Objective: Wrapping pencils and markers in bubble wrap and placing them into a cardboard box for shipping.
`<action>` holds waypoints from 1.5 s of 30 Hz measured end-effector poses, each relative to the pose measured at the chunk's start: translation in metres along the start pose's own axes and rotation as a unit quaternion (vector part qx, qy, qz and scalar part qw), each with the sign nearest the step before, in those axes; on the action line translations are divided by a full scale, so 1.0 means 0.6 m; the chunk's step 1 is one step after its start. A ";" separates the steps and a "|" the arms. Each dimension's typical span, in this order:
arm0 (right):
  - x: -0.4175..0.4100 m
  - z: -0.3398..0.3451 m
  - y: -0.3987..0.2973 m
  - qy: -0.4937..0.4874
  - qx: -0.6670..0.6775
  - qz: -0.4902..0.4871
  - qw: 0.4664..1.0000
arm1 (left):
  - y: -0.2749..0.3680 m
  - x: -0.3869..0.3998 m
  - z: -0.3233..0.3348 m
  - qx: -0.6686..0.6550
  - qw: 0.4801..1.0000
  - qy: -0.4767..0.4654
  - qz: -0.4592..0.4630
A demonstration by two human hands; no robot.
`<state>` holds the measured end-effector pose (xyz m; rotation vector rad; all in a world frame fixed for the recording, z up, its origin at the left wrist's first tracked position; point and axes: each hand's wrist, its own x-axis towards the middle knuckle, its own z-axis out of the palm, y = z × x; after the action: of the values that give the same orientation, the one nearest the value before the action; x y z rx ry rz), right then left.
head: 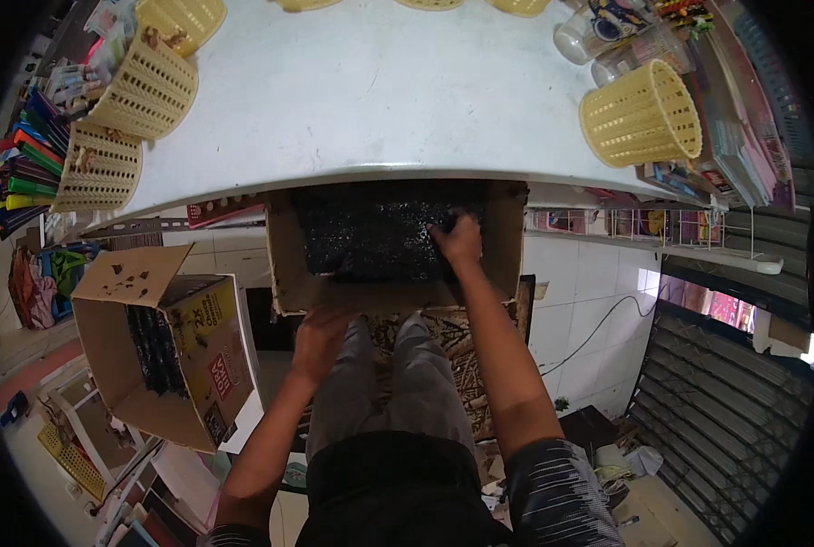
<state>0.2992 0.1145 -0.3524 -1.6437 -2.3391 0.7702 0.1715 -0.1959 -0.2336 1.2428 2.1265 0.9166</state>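
Before me, partly under the white table's front edge, is an open cardboard box (504,253). A dark package in shiny black wrapping, apparently bubble wrap (366,236), lies inside it. My right hand (460,243) reaches into the box at the package's right side, thumb pointing left across it. Its other fingers are partly hidden, so a grip does not show. Close to the box's near left edge is my left hand (321,342), its fingers blurred. Whether they grasp the cardboard is unclear.
A second open cardboard box (222,349) at left holds black-wrapped items (157,349). On the white table (379,89), woven plastic baskets (643,113) stand along the sides, near colored markers (34,157) and plastic jars (581,41). A wire rack (667,229) hangs under the table at right.
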 end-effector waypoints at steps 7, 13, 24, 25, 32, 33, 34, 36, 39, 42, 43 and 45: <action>-0.002 -0.022 -0.031 -0.141 -0.088 0.062 0.984 | 0.009 0.004 -0.012 0.032 0.999 0.029 0.027; -0.007 -0.020 -0.008 -0.108 -0.070 0.089 0.988 | 0.005 0.002 -0.008 0.003 1.000 0.018 0.011; -0.041 -0.096 -0.011 -0.076 0.023 -0.060 0.995 | 0.019 0.016 -0.007 0.006 0.999 0.040 0.013; -0.052 -0.104 -0.012 -0.071 0.126 -0.104 0.984 | 0.024 0.017 -0.008 0.006 0.999 0.041 0.014; -0.178 -0.171 -0.056 -0.005 0.204 -0.145 0.968 | 0.018 0.012 -0.011 0.014 0.998 0.058 0.023; -0.183 -0.167 -0.048 0.031 0.171 -0.166 0.971 | 0.019 0.017 -0.011 0.009 0.997 0.069 0.034; -0.182 -0.162 -0.039 0.065 0.139 -0.187 0.970 | 0.017 0.021 -0.009 0.009 0.997 0.069 0.035; -0.177 -0.154 -0.030 0.075 0.112 -0.211 0.968 | 0.017 0.027 -0.008 0.004 0.997 0.060 0.041; -0.155 -0.144 -0.036 0.099 0.076 -0.238 0.963 | 0.019 0.046 -0.018 0.004 0.996 0.074 0.039; -0.124 -0.136 -0.050 0.125 0.077 -0.257 0.955 | 0.015 0.076 -0.028 0.022 0.994 0.091 0.054; -0.113 -0.132 -0.055 0.136 0.085 -0.270 0.949 | 0.010 0.085 -0.028 0.023 0.994 0.091 0.051; -0.094 -0.122 -0.059 0.140 0.085 -0.266 0.950 | 0.004 0.102 -0.026 0.025 0.994 0.097 0.050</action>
<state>0.3221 0.0763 -0.2642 -0.9095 -2.2691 0.5589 0.1341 -0.1450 -0.2272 1.3428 2.2661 1.0725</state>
